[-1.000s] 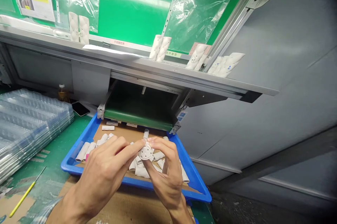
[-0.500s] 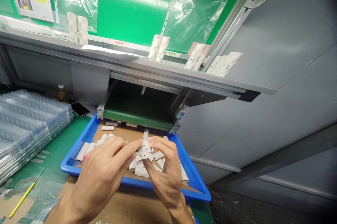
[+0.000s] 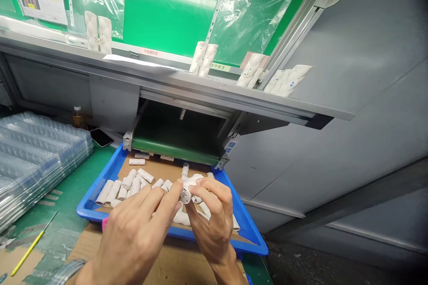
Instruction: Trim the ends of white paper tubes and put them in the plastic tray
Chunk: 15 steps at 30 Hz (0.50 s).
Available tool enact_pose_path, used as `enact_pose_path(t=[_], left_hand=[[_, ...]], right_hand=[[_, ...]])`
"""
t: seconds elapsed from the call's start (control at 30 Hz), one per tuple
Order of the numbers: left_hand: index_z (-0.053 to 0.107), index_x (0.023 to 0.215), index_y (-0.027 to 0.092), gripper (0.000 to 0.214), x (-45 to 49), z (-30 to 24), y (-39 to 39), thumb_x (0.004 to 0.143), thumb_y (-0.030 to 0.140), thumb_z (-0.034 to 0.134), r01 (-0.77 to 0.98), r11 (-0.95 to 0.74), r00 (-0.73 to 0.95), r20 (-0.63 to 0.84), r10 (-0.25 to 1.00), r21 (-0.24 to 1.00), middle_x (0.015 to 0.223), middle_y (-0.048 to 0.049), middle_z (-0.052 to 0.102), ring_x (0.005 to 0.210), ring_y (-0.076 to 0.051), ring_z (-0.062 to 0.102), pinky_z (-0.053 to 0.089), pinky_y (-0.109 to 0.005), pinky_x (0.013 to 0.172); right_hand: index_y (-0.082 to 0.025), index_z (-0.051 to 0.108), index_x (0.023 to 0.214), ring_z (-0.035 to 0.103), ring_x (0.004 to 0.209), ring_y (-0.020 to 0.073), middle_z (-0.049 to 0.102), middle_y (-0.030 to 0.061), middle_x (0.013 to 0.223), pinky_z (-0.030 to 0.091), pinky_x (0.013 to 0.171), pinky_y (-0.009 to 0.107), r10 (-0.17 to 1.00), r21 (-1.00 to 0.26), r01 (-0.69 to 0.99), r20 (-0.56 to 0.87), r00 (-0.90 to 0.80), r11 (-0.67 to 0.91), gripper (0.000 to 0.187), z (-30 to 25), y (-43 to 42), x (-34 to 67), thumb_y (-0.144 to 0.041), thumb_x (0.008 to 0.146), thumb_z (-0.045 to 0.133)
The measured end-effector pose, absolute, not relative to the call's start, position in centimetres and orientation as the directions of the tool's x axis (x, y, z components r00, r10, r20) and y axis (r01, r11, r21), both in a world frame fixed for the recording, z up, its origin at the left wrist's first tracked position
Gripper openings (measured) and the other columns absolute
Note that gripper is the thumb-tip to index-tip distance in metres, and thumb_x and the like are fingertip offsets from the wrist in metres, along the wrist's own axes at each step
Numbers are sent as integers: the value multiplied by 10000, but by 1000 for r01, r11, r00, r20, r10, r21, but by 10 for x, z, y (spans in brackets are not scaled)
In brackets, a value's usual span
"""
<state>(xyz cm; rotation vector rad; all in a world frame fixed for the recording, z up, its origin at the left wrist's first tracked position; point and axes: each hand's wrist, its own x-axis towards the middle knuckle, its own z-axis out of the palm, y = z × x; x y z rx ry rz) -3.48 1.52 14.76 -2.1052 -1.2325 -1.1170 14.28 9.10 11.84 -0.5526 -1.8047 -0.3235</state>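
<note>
Both my hands hold one small white plastic part (image 3: pixel 187 188) above a blue tray (image 3: pixel 245 227). My left hand (image 3: pixel 140 231) pinches it from the left with thumb and forefinger. My right hand (image 3: pixel 210 222) grips it from the right, fingers curled over its top. The part is a short white cylinder turned so its end faces left. Several more white cylindrical parts (image 3: pixel 127 183) lie on brown cardboard inside the tray, some hidden under my hands.
A green conveyor belt (image 3: pixel 174 151) ends just behind the tray. Stacked clear blister trays (image 3: pixel 36 151) fill the left. A phone (image 3: pixel 102 138), a small bottle (image 3: pixel 77 116) and a yellow stick (image 3: pixel 28 249) lie on the green bench. White sample parts (image 3: pixel 203 58) stand on the metal shelf above.
The white part has been turned: its holed round face pointed at me before and now faces left. My left hand dropped lower, uncovering more parts in the tray.
</note>
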Motion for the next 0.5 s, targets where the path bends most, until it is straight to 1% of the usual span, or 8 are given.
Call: enact_pose_path(t=[0.1,0.2,0.23,0.3,0.37,0.4,0.5], left_hand=[[577,1407,48,336,-33,147,14,1133,183,436,873,-488,271,825,495,6,821,-71,712,687,-191,708,549,-306,615],[584,1389,57,324,-33,144,15,1137,184,424,859,-509,236,841,487,54,812,-67,737,747,-198,767,622,-298,707],[588,1387,69,322,-34,143,16,1140,186,417,852,-517,218,841,496,84,841,-70,759,787,-197,786,637,-291,743],[594,1390,98,320,-35,141,17,1144,191,410,831,-537,186,837,514,145,970,-86,806,874,-187,809,646,-265,787],[589,1405,117,318,-37,141,19,1142,185,423,805,-560,156,844,514,193,1125,-100,815,961,-174,811,642,-243,822],[585,1412,123,317,-38,141,19,1139,179,434,793,-572,142,851,506,208,1171,-101,811,988,-170,808,638,-238,839],[577,1425,144,317,-40,141,23,1132,196,469,773,-583,105,856,506,249,1183,-95,810,1000,-170,802,626,-244,861]], right_hand=[[-313,632,1281,678,980,232,656,33,1053,615,857,400,185,-32,554,957,-223,832,456,119,90,143,4,957,684],[-318,641,1281,671,957,228,656,31,1043,609,848,393,158,-3,573,963,-220,820,463,119,89,142,6,955,693],[-316,640,1287,669,956,229,657,33,1042,609,849,395,153,3,573,963,-223,819,465,119,89,142,5,955,697],[-295,637,1300,667,971,233,662,41,1050,610,855,402,147,9,564,962,-230,825,468,119,89,142,8,949,705],[-272,628,1314,671,990,239,668,53,1065,613,856,410,160,-13,541,961,-226,841,474,118,89,142,15,945,704],[-266,621,1323,675,997,244,669,59,1071,618,855,417,177,-37,523,959,-220,851,476,117,89,142,12,946,703],[-250,598,1348,687,1007,260,673,77,1084,642,848,436,245,-128,462,948,-203,877,451,116,89,141,-42,965,715]])
